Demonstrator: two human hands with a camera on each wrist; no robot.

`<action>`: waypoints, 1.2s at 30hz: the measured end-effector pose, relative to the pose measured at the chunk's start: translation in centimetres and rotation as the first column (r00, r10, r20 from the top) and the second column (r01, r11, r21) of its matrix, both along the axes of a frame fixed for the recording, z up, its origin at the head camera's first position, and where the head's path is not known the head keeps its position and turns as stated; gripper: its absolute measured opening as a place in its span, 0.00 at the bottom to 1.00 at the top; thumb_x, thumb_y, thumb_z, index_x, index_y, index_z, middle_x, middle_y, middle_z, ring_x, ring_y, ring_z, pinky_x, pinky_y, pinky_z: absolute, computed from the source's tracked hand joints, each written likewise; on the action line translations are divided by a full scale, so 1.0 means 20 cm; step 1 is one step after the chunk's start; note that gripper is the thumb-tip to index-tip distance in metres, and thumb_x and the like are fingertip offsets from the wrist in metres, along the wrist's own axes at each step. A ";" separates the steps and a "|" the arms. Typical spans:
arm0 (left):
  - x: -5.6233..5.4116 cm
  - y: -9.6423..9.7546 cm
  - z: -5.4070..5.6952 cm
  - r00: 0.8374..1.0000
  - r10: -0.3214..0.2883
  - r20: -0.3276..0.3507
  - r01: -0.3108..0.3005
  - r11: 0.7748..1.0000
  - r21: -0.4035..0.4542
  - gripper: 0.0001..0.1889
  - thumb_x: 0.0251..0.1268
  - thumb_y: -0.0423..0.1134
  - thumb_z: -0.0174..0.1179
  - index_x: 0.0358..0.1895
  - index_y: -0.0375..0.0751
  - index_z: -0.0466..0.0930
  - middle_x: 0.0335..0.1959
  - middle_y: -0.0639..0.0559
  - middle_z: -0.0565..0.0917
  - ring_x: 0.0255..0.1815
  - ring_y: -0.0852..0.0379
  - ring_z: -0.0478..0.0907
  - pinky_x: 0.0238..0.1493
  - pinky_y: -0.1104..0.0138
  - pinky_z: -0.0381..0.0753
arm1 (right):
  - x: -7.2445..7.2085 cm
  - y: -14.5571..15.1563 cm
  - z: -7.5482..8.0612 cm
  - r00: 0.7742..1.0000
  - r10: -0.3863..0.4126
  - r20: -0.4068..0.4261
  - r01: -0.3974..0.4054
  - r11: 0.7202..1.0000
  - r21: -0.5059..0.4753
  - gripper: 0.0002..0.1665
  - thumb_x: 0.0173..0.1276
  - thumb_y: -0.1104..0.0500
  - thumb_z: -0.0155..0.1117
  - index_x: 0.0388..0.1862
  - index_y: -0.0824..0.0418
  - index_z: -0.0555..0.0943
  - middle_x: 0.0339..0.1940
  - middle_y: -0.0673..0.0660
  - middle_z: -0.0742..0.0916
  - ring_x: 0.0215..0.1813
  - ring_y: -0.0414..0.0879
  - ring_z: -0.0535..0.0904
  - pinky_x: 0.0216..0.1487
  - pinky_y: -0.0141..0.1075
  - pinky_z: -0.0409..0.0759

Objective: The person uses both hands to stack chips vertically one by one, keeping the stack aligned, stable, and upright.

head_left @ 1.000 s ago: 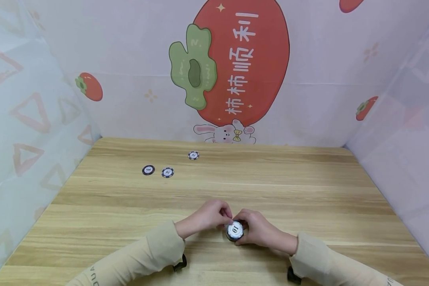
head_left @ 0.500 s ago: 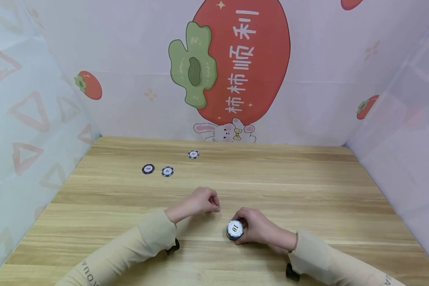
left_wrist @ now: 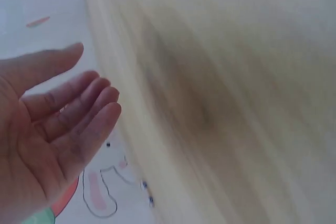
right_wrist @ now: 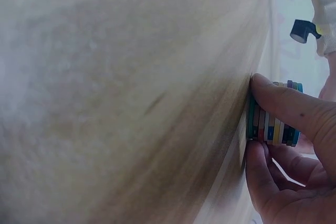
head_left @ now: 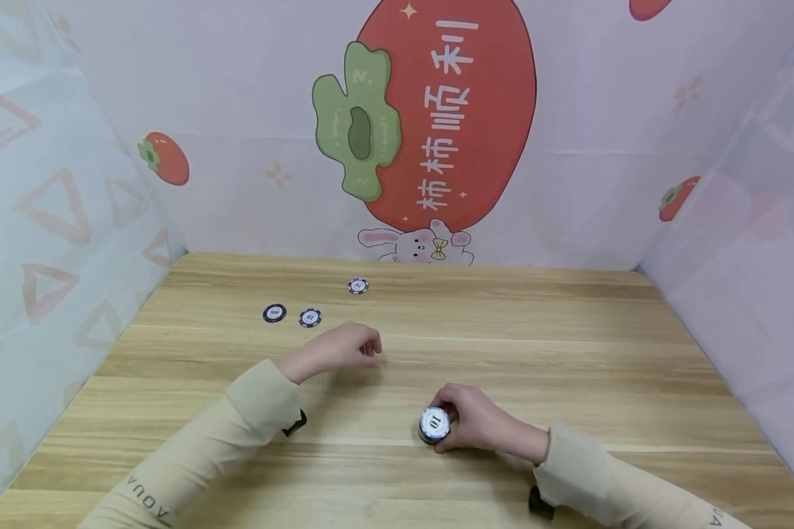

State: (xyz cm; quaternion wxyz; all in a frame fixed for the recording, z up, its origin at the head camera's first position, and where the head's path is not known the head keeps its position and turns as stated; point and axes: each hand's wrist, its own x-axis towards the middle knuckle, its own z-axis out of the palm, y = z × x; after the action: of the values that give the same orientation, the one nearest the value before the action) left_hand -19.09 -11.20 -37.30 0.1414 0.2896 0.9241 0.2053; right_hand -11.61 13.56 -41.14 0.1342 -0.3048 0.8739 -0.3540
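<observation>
A stack of poker chips (head_left: pixel 434 425) stands on the table near its front, with a white chip marked 10 on top. My right hand (head_left: pixel 473 419) grips it from the right side, thumb and fingers around the edges. In the right wrist view the chip stack (right_wrist: pixel 275 124) shows several coloured layers between thumb and fingers. My left hand (head_left: pixel 344 345) hovers above the table to the upper left of the stack, holding nothing. Its fingers are relaxed and slightly bent, as the left wrist view shows the left hand (left_wrist: pixel 58 124) with its palm bare.
Farther back on the wooden table (head_left: pixel 536 330) lie three single chips: a dark one marked 500 (head_left: pixel 274 313), a chip marked 10 (head_left: pixel 310 317) beside it, and another 10 chip (head_left: pixel 358 286) nearer the back edge. Printed cloth walls enclose the back and sides.
My left hand has left the top of the chip stack and moved up and to the left, toward the loose chips. My right hand keeps its grip on the stack in the same place.
</observation>
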 end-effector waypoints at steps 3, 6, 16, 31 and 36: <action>-0.02 -0.04 0.02 0.997 -0.054 -0.058 0.050 0.997 -0.066 0.07 0.55 0.34 0.61 0.35 0.36 0.79 0.29 0.53 0.79 0.31 0.59 0.74 0.37 0.66 0.74 | 0.00 0.00 0.00 1.000 0.000 0.002 0.000 1.000 0.002 0.25 0.33 0.62 0.80 0.33 0.59 0.79 0.32 0.47 0.80 0.35 0.35 0.75 0.36 0.27 0.75; -0.04 -0.08 0.04 0.991 -0.069 -0.111 0.055 0.991 -0.124 0.08 0.54 0.35 0.61 0.36 0.35 0.78 0.31 0.50 0.78 0.32 0.56 0.75 0.37 0.64 0.75 | 0.00 0.00 0.00 1.000 0.002 0.000 -0.002 1.000 0.010 0.25 0.34 0.61 0.80 0.34 0.58 0.79 0.32 0.47 0.80 0.35 0.35 0.75 0.37 0.28 0.75; -0.10 -0.24 0.07 0.974 -0.031 -0.225 -0.011 0.983 -0.183 0.09 0.55 0.35 0.61 0.38 0.34 0.77 0.37 0.45 0.79 0.37 0.50 0.77 0.40 0.60 0.76 | 0.00 0.01 0.00 1.000 0.010 -0.016 -0.010 1.000 0.016 0.25 0.34 0.60 0.80 0.34 0.58 0.79 0.32 0.46 0.80 0.36 0.35 0.75 0.37 0.28 0.75; -0.16 -0.38 -0.02 0.976 0.122 -0.178 -0.142 0.984 -0.106 0.16 0.57 0.31 0.57 0.50 0.30 0.73 0.49 0.37 0.76 0.49 0.43 0.74 0.49 0.54 0.72 | 0.00 0.01 0.00 1.000 0.008 -0.001 -0.008 1.000 0.002 0.25 0.34 0.61 0.80 0.34 0.59 0.79 0.32 0.47 0.80 0.35 0.35 0.75 0.36 0.27 0.75; -0.19 -0.43 -0.06 0.969 0.140 -0.205 -0.164 0.981 -0.105 0.16 0.59 0.30 0.54 0.50 0.29 0.72 0.49 0.36 0.76 0.51 0.40 0.73 0.51 0.52 0.70 | 0.00 0.01 0.00 1.000 0.006 0.003 -0.006 1.000 0.006 0.25 0.35 0.60 0.80 0.35 0.58 0.79 0.33 0.47 0.80 0.36 0.35 0.75 0.37 0.28 0.75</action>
State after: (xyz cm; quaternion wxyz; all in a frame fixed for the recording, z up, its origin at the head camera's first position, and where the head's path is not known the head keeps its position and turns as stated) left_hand -22.82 -19.73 -38.44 0.0504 0.2276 0.9638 0.1295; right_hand -11.71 13.72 -41.22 0.1376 -0.3063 0.8739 -0.3515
